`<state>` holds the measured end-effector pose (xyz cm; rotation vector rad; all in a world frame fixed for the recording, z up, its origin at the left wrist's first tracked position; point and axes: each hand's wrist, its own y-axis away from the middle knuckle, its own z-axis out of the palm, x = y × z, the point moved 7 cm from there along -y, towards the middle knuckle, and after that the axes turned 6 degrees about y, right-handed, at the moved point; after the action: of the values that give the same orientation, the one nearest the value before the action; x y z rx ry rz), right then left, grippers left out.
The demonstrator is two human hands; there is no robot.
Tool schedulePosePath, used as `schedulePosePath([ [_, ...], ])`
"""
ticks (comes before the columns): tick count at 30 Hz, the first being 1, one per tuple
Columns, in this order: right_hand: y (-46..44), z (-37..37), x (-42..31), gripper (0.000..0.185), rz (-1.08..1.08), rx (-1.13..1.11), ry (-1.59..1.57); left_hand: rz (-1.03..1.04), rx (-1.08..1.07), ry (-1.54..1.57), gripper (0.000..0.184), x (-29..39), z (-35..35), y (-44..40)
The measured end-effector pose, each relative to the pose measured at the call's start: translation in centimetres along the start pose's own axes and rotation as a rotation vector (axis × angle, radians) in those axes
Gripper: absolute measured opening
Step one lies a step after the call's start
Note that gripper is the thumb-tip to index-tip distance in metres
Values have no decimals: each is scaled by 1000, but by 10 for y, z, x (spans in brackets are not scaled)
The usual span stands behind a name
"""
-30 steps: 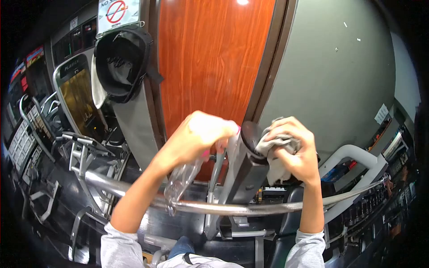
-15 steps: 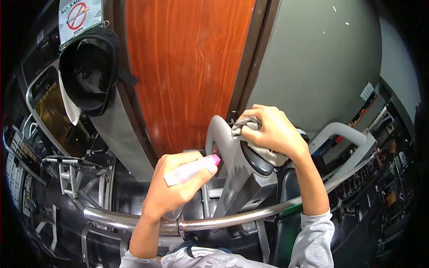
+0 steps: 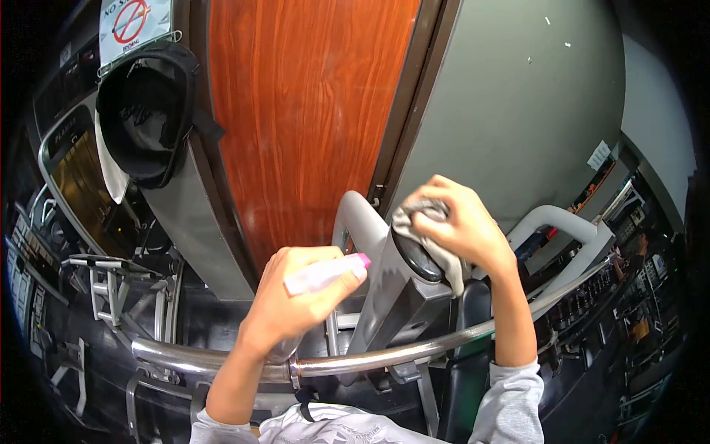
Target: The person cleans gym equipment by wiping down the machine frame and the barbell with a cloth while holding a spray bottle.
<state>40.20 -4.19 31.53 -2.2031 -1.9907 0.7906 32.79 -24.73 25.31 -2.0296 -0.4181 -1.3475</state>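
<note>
My left hand (image 3: 275,314) is wrapped round a spray bottle, whose white spray head (image 3: 319,275) with a pink nozzle tip points to the right; the lower part is mostly hidden behind the hand. In my right hand (image 3: 467,231) a crumpled grey cloth (image 3: 447,260) is gripped, one end hanging down. The cloth lies against the glossy black end piece (image 3: 416,257) on top of the grey gym machine frame (image 3: 384,296). Between me and the machine runs a curved metal bar (image 3: 384,359), with both forearms reaching over it.
A wooden door (image 3: 307,126) stands straight ahead. To its left hang a black bag-like holder (image 3: 144,118) and a no-smoking sign (image 3: 133,28). Beside my right forearm are a black padded bench (image 3: 462,370) and a curved grey tube (image 3: 551,214). Dumbbells (image 3: 577,307) line a rack at right.
My right hand has moved slightly right with the cloth, whose lower end now hangs further down past the black piece. My left hand still holds the spray bottle, a little further right.
</note>
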Motion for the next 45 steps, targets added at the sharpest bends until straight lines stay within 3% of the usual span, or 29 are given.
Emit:
schedulePosePath([
  [3, -29, 19, 19, 33, 144, -109, -84, -86, -38, 55, 36, -7, 5, -9],
  [9, 12, 2, -8, 51, 148, -84, 64, -135, -121, 94, 38, -14, 16, -24],
  [14, 40, -5, -9, 51, 57, 63, -112, -23, -179, 50, 36, -5, 22, -27],
  [19, 39, -27, -2, 50, -70, 171, -175, -80, -162, 32, 30, -2, 7, -14],
  [22, 37, -49, -40, 47, -234, 67, -80, -5, -113, -95, 24, 5, -7, -3],
  [24, 34, -40, -71, 44, -359, -125, 85, 127, -62, -216, 19, 13, -14, 7],
  [29, 19, 16, -102, 35, -502, -484, 562, 73, 56, -243, 17, 3, -22, 29],
  [30, 9, 25, -104, 35, -500, -494, 562, 81, 93, -274, 17, 1, -23, 32],
  [34, -20, 87, -91, 31, -228, -950, 923, 108, 188, -273, 19, -4, -20, 42],
  [37, -21, 123, -84, 35, -248, -1138, 910, 119, 210, -249, 19, -10, -20, 47],
  [45, -47, 31, -90, 40, -93, -891, 745, 105, 222, -294, 17, -17, -24, 55],
])
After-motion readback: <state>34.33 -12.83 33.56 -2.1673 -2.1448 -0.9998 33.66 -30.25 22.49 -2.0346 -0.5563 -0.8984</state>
